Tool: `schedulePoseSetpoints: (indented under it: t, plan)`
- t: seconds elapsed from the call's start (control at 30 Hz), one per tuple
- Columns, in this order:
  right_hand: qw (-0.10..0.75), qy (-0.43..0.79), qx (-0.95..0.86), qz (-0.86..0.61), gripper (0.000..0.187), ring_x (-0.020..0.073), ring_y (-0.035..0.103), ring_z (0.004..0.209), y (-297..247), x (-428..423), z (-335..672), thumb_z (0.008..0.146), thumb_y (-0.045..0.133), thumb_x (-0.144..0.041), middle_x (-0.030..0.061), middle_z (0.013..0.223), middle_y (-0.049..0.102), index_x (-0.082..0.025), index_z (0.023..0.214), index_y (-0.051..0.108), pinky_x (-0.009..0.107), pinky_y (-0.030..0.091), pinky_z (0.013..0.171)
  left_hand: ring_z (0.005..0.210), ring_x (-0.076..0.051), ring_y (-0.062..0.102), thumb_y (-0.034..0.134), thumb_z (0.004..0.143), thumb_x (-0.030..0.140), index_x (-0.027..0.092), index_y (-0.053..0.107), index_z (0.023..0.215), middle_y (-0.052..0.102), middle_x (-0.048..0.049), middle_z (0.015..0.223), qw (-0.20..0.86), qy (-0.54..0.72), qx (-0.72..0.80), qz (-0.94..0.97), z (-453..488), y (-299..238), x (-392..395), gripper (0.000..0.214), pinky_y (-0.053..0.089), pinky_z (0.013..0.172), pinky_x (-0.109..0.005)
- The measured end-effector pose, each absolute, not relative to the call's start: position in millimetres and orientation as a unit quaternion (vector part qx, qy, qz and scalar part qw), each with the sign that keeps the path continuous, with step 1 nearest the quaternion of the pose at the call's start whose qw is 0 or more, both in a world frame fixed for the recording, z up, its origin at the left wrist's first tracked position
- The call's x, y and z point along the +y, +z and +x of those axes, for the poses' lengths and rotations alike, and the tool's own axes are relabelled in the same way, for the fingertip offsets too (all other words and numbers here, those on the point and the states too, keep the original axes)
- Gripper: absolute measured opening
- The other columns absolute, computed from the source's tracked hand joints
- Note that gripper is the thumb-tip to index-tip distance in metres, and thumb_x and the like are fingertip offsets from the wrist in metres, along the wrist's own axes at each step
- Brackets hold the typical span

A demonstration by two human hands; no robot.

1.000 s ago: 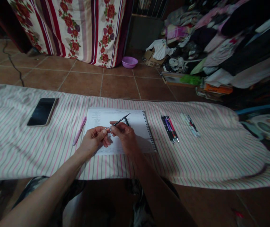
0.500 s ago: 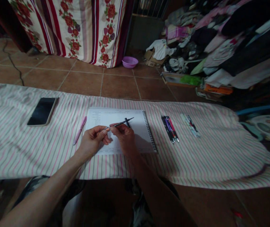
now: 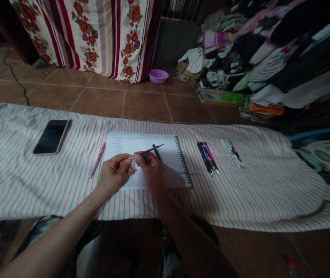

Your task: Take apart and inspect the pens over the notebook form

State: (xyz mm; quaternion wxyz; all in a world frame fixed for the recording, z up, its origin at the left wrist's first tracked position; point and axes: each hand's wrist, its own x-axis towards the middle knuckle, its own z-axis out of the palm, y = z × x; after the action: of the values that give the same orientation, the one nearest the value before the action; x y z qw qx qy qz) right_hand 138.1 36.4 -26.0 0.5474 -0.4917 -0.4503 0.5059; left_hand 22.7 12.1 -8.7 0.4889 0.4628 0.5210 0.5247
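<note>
Both hands meet over a white spiral notebook lying on a striped cloth. My right hand pinches a thin dark pen that points up and to the right. My left hand is closed on the pen's pale near end. A short dark piece, perhaps a cap, lies on the page just beyond my right fingers.
A pink pen lies left of the notebook and a black phone further left. Several pens and a pale bundle lie to the right. Beyond the cloth are floor tiles, a floral curtain, a purple bowl and piled clothes.
The pen has tipped from a steeper slant to nearly level, and both hands have shifted slightly away from me over the page.
</note>
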Motion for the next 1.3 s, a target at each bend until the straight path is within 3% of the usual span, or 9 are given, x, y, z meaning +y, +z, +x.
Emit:
schedulePoseSetpoints:
  t: [0.37, 0.57, 0.73, 0.9, 1.07, 1.3]
  plan:
    - [0.551, 0.516, -0.43, -0.496, 0.021, 0.0128, 0.056, 0.063, -20, 31, 138, 0.067, 0.067, -0.038, 0.0003, 0.067, 0.064, -0.018, 0.069, 0.064, 0.026, 0.045, 0.063, 0.055, -0.013, 0.061, 0.058, 0.081, 0.03, 0.018, 0.067, 0.09, 0.065, 0.0002, 0.061, 0.342, 0.492, 0.555, 0.577, 20, -13, 7, 0.017, 0.05, 0.063, -0.026]
    - [0.526, 0.549, -0.441, -0.476, 0.018, 0.0095, 0.047, 0.058, -17, 35, 145, 0.069, 0.066, -0.036, -0.0017, 0.062, 0.058, -0.018, 0.073, 0.069, 0.023, 0.039, 0.056, 0.046, -0.013, 0.058, 0.061, 0.077, 0.037, 0.013, 0.064, 0.083, 0.063, -0.0004, 0.051, 0.527, 0.501, 0.507, 0.462, 24, -2, 12, 0.025, 0.048, 0.052, -0.026]
    - [0.511, 0.568, -0.455, -0.458, 0.024, 0.0098, 0.049, 0.06, -16, 38, 152, 0.07, 0.066, -0.034, -0.0021, 0.063, 0.059, -0.02, 0.088, 0.073, 0.024, 0.04, 0.059, 0.043, -0.012, 0.055, 0.066, 0.071, 0.042, 0.012, 0.063, 0.077, 0.062, -0.0016, 0.05, 0.602, 0.471, 0.478, 0.432, 19, 4, 15, 0.031, 0.045, 0.047, -0.024]
    - [0.495, 0.563, -0.455, -0.481, 0.018, 0.0119, 0.055, 0.063, -8, 38, 152, 0.066, 0.068, -0.031, -0.0018, 0.064, 0.064, -0.021, 0.08, 0.073, 0.025, 0.043, 0.062, 0.044, -0.011, 0.056, 0.069, 0.069, 0.042, 0.012, 0.063, 0.073, 0.063, -0.0019, 0.051, 0.643, 0.455, 0.462, 0.408, 17, 3, 16, 0.031, 0.045, 0.047, -0.023]
    - [0.529, 0.54, -0.437, -0.488, 0.015, 0.013, 0.058, 0.066, -14, 37, 146, 0.065, 0.069, -0.034, -0.0001, 0.068, 0.066, -0.02, 0.071, 0.071, 0.025, 0.045, 0.064, 0.043, -0.012, 0.055, 0.068, 0.069, 0.038, 0.013, 0.065, 0.078, 0.062, 0.0001, 0.049, 0.579, 0.486, 0.498, 0.425, 23, 3, 13, 0.028, 0.047, 0.05, -0.025]
    - [0.527, 0.519, -0.41, -0.533, 0.022, 0.0118, 0.054, 0.06, -16, 31, 138, 0.066, 0.068, -0.039, -0.0011, 0.061, 0.062, -0.018, 0.068, 0.066, 0.023, 0.042, 0.058, 0.053, -0.013, 0.06, 0.06, 0.078, 0.031, 0.017, 0.069, 0.088, 0.063, 0.0006, 0.058, 0.388, 0.502, 0.558, 0.535, 25, -10, 8, 0.02, 0.048, 0.057, -0.024]
